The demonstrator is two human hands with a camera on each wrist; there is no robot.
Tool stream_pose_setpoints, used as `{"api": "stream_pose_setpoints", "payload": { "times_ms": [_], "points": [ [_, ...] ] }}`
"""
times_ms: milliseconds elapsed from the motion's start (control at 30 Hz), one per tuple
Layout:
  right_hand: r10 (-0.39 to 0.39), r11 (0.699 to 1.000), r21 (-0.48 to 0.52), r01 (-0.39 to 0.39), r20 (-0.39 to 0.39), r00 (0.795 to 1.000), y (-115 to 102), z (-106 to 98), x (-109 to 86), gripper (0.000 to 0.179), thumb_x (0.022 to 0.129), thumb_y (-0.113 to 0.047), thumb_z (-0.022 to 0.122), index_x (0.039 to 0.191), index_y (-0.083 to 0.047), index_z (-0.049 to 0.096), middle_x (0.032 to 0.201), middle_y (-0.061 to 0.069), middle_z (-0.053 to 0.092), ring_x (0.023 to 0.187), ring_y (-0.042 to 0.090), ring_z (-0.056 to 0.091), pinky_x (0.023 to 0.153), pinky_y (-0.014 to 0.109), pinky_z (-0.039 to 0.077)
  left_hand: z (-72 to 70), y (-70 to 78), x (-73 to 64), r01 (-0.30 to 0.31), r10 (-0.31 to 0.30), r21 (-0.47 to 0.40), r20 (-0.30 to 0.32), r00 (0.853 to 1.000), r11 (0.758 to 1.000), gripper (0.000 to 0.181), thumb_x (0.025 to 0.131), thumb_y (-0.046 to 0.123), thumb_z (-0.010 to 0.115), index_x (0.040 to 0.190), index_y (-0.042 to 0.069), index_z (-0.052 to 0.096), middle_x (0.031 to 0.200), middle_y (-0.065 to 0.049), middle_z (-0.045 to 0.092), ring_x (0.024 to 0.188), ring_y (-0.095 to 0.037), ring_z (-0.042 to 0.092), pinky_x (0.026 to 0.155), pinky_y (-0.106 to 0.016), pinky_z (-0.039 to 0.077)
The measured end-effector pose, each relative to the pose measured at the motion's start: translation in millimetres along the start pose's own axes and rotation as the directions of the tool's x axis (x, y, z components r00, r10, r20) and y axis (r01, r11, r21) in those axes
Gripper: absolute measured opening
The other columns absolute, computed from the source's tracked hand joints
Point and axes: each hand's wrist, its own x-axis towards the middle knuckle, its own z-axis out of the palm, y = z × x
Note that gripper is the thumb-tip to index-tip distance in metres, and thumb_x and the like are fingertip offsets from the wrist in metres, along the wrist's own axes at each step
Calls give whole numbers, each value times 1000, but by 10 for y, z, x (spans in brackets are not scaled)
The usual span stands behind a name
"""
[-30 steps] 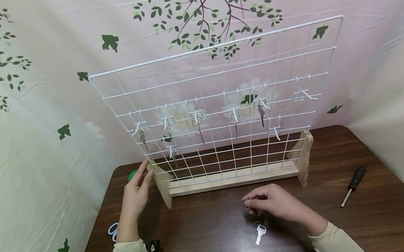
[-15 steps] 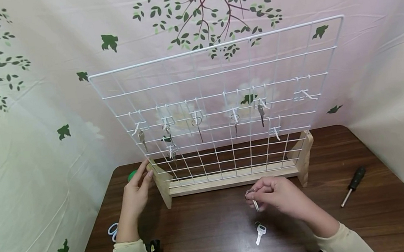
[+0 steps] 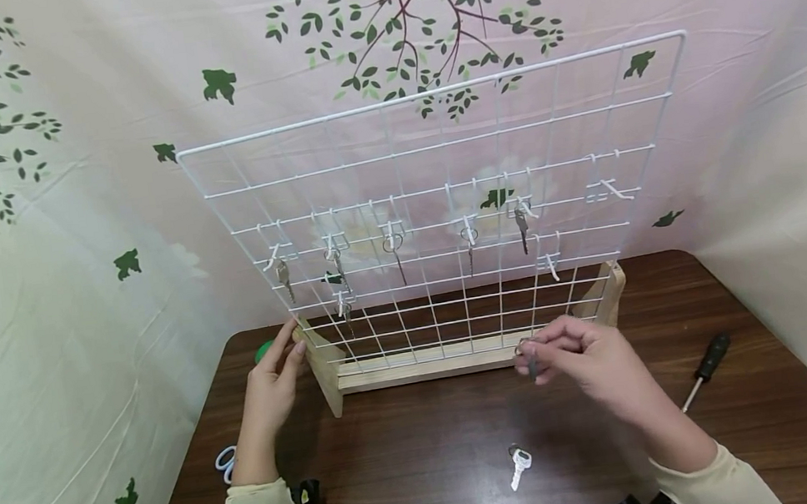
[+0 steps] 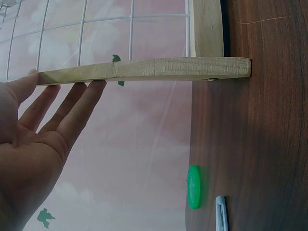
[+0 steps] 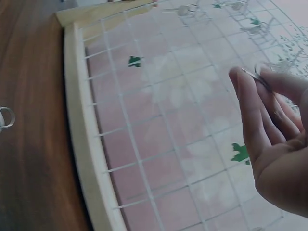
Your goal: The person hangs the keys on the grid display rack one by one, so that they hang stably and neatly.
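From the head view, our left hand point(image 3: 272, 386) was stretched forward with straight fingers resting against the left wooden upright point(image 3: 316, 355) of the wire grid rack point(image 3: 442, 197), holding nothing. Our right hand point(image 3: 591, 363) was raised in front of the rack's base, fingers curled and pinching a small key point(image 3: 530, 361) by its ring, so the key hung just off the fingertips. Another key with a white head point(image 3: 520, 466) lay on the table point(image 3: 415, 469) below, well apart from both hands, and a screwdriver point(image 3: 705, 370) sat off to the right.

The left wrist view showed the flat, relaxed palm point(image 4: 33, 144) with fingertips touching the wooden foot point(image 4: 144, 70).

In the right wrist view, the curled fingers point(image 5: 255, 115) pinched the ring near the grid wires; it was pretty blurry there.
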Motion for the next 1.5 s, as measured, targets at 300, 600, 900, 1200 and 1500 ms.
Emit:
{"api": "stream_pose_setpoints", "payload": {
  "times_ms": [300,600,900,1200,1500],
  "points": [
    [40,990,140,-7,-231,972,-197,-117,37,19,103,-18,74,107,-1,69,91,-3,85,83,11,82,74,28,70,-10,10,-4,6,-6,-14,8,1000,1000,52,113,25,55,164,23,46,150,-22,62,132,-35,65,103,-38,65],
    [100,957,291,-13,-286,953,-241,-181,98,17,102,-18,75,106,-3,69,91,-1,85,85,13,83,75,26,69,-3,21,-2,1,-1,-8,2,1000,1000,52,113,24,56,163,22,47,148,-22,64,131,-34,66,102,-37,65],
    [118,946,325,-9,-319,940,-258,-246,131,18,101,-23,77,103,-6,71,87,2,85,73,15,82,70,27,69,-5,19,-1,-1,1,-4,4,1000,1000,52,113,24,56,164,21,47,150,-23,62,133,-35,65,102,-38,65],
    [115,943,333,0,-327,938,-229,-231,202,18,102,-21,76,100,-3,71,86,1,84,77,14,82,70,27,70,2,21,0,1,-1,-20,5,1000,1000,51,113,23,56,163,21,47,148,-23,63,130,-35,67,101,-41,66],
    [94,930,367,32,-320,943,-117,-246,315,14,103,-18,73,100,-5,68,85,1,84,77,14,82,70,28,70,15,29,0,8,-8,-26,5,1000,1000,51,113,25,56,163,21,48,146,-23,64,128,-37,68,102,-44,65]
  ]
}}
